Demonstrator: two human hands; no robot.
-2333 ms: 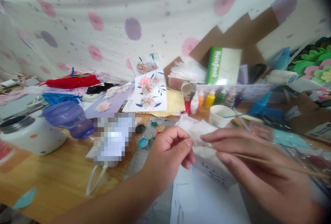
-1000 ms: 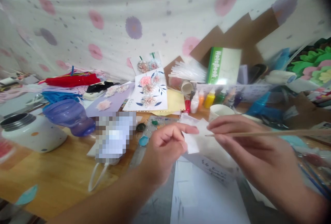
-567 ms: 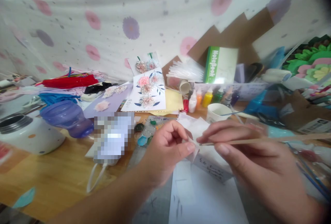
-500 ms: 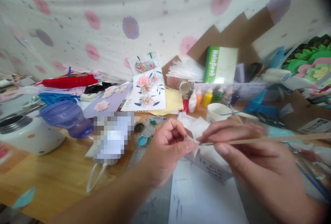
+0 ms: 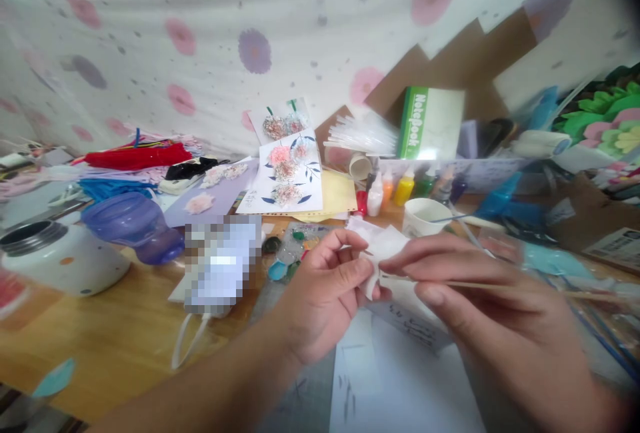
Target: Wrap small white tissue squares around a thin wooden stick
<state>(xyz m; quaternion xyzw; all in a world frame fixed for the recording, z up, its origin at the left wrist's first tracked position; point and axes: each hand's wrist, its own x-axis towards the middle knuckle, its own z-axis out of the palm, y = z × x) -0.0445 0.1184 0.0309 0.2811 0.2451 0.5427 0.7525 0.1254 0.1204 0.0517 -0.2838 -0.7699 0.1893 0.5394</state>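
Thumb and fingers of my left hand (image 5: 327, 286) pinch a small white piece that looks like tissue (image 5: 370, 284). My right hand (image 5: 485, 293) is closed round the shaft of a thin brush (image 5: 480, 285), whose tip end points left into the white piece. The bristles are too small and blurred to make out. Beneath the hands lies a white block (image 5: 425, 330) with dark handwriting on its side, partly covered by my fingers. White paper (image 5: 395, 386) with a few dark strokes is below it, on a grey mat (image 5: 300, 386).
Behind my left hand sits a paint palette (image 5: 295, 236). A white cup (image 5: 425, 216) with a blue stick stands beyond my right hand, near paint bottles (image 5: 404, 186). Further left are a phone-like device (image 5: 220, 270) with a cable, a purple cup (image 5: 133, 226) and a white jar (image 5: 65, 263).
My left fingers have shifted on the white piece, which now stands more upright between them. The brush shaft has tilted slightly, its back end lower. The view has moved a little.
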